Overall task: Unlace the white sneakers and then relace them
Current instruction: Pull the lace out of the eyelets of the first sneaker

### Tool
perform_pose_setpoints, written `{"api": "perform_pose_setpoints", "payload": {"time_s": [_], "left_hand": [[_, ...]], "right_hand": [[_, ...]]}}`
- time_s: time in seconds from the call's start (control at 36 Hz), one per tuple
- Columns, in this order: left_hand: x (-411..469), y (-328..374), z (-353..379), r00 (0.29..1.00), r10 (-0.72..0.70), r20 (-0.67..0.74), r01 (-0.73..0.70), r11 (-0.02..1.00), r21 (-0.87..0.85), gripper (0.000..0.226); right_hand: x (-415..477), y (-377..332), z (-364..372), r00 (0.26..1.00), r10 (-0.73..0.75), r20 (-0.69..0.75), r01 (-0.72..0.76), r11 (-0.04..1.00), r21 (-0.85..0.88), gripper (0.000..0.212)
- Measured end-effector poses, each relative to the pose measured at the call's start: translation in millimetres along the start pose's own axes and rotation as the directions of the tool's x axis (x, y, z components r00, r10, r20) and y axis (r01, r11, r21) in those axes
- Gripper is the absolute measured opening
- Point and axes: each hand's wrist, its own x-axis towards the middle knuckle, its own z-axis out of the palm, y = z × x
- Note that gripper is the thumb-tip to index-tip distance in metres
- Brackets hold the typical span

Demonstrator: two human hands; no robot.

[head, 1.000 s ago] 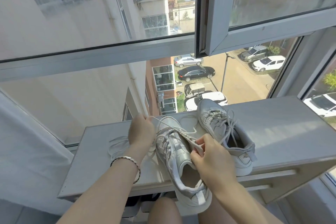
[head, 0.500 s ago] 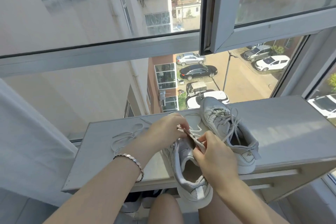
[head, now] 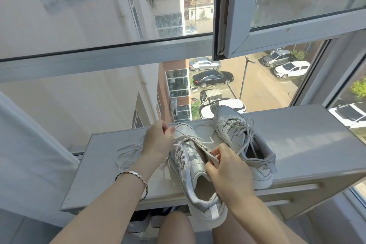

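Observation:
Two white sneakers lie on a pale cabinet top (head: 297, 140) under the window. The near sneaker (head: 190, 168) points away from me, its heel hanging over the front edge. My right hand (head: 227, 172) pinches its tongue and steadies the shoe. My left hand (head: 158, 140) pinches a strand of its white lace (head: 184, 134) near the toe and holds it taut. More of that lace (head: 128, 154) trails loose on the cabinet top to the left. The far sneaker (head: 243, 144) lies to the right, laced and tied.
A large window fills the view ahead, with an open sash (head: 277, 16) jutting in at upper right. A white curtain (head: 25, 154) hangs at the left. The cabinet front has drawers (head: 287, 190). My bare knees are below the cabinet edge.
My left hand went from left of the shoe to over its eyelets beside my right hand, then drew up and left with a strand of lace. My right hand stayed on the tongue.

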Motion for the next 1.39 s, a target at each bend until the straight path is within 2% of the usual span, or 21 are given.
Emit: {"api": "perform_pose_setpoints", "payload": {"time_s": [0.06, 0.11, 0.17, 0.19, 0.25, 0.33, 0.39, 0.47, 0.53, 0.64, 0.75, 0.81, 0.86, 0.92, 1.03, 1.11, 1.22, 1.28, 1.33, 1.39], "left_hand": [[6.0, -11.1, -8.7, 0.990, -0.109, -0.091, 0.110, 0.994, -0.001, 0.027], [9.6, -21.8, -14.1, 0.978, -0.184, -0.095, 0.189, 0.981, 0.051, 0.024], [10.0, -27.6, -12.9, 0.975, -0.211, -0.065, 0.219, 0.960, 0.175, 0.016], [8.7, -26.5, -11.2, 0.981, -0.185, -0.059, 0.194, 0.948, 0.254, 0.012], [5.1, -20.0, -7.0, 0.998, -0.034, -0.056, 0.052, 0.935, 0.351, 0.009], [-1.8, -1.5, -2.8, 0.974, 0.220, 0.058, -0.228, 0.944, 0.238, 0.024], [-6.0, 7.8, 0.4, 0.915, 0.323, 0.243, -0.358, 0.926, 0.117, 0.016], [-6.7, 12.2, 4.6, 0.805, 0.408, 0.431, -0.535, 0.813, 0.230, 0.014], [-3.6, 13.5, 4.3, 0.780, 0.422, 0.463, -0.572, 0.781, 0.252, 0.015], [-0.1, 18.0, 3.2, 0.774, 0.453, 0.443, -0.595, 0.758, 0.265, 0.009], [0.9, 18.1, 5.8, 0.719, 0.526, 0.455, -0.676, 0.681, 0.281, 0.008], [2.8, 16.0, 7.6, 0.706, 0.535, 0.463, -0.687, 0.677, 0.265, 0.009], [5.1, 11.8, 8.5, 0.710, 0.530, 0.463, -0.656, 0.738, 0.160, 0.007], [4.8, 8.0, 8.1, 0.742, 0.505, 0.440, -0.575, 0.818, 0.032, 0.014], [1.1, 1.1, 10.0, 0.875, 0.395, 0.280, -0.387, 0.918, -0.086, 0.015], [4.5, -0.9, 14.7, 0.943, 0.282, 0.175, -0.273, 0.959, -0.072, 0.018], [2.6, 11.1, 26.4, 0.973, 0.191, 0.133, -0.197, 0.980, 0.036, 0.023], [2.0, 19.6, 29.8, 0.979, 0.152, 0.138, -0.169, 0.979, 0.115, 0.019], [2.0, 27.0, 28.5, 0.967, 0.179, 0.183, -0.209, 0.965, 0.159, 0.009], [1.0, 32.7, 22.7, 0.922, 0.295, 0.251, -0.330, 0.937, 0.112, 0.008]], "right_hand": [[-0.2, -0.3, 0.2, 1.000, -0.009, -0.002, 0.009, 1.000, -0.008, 0.013], [0.3, -2.0, 0.4, 1.000, -0.030, -0.002, 0.030, 0.999, -0.022, 0.013], [1.2, -3.6, 0.0, 0.999, -0.044, 0.002, 0.044, 0.999, -0.033, 0.015], [1.5, -3.9, -0.3, 0.999, -0.046, 0.002, 0.046, 0.998, -0.033, 0.016], [1.4, -3.4, -0.8, 0.999, -0.048, 0.000, 0.048, 0.998, -0.036, 0.015], [0.5, -2.1, -0.8, 0.999, -0.045, -0.013, 0.045, 0.998, -0.042, 0.013], [0.6, -1.9, -0.5, 0.999, -0.048, -0.018, 0.047, 0.998, -0.045, 0.014], [1.3, -2.2, -0.3, 0.999, -0.049, -0.012, 0.048, 0.998, -0.045, 0.015], [1.3, -2.7, -0.4, 0.999, -0.045, -0.012, 0.045, 0.998, -0.046, 0.015], [0.9, -2.6, -1.0, 0.999, -0.042, -0.004, 0.042, 0.997, -0.062, 0.015], [0.8, -2.3, -0.1, 1.000, -0.021, -0.021, 0.020, 0.999, -0.034, 0.015], [0.3, -2.5, -0.3, 1.000, -0.009, -0.024, 0.008, 1.000, -0.028, 0.016], [0.2, -2.3, -0.4, 1.000, 0.001, -0.023, -0.001, 1.000, -0.030, 0.016], [0.5, -2.3, -0.2, 1.000, 0.002, -0.026, -0.002, 1.000, -0.025, 0.016], [-0.4, -3.1, 0.2, 1.000, 0.003, -0.031, -0.003, 1.000, -0.029, 0.015], [-0.4, -4.0, -0.8, 1.000, 0.005, -0.029, -0.006, 0.999, -0.034, 0.015], [1.0, -5.0, -2.1, 1.000, 0.012, -0.012, -0.012, 1.000, -0.023, 0.014], [1.4, -4.8, -2.5, 1.000, 0.013, -0.007, -0.013, 1.000, -0.021, 0.015], [1.0, -4.1, -2.1, 1.000, 0.012, -0.004, -0.012, 1.000, -0.020, 0.016], [0.4, -3.3, -2.0, 1.000, 0.020, -0.009, -0.020, 1.000, -0.010, 0.016]]}}
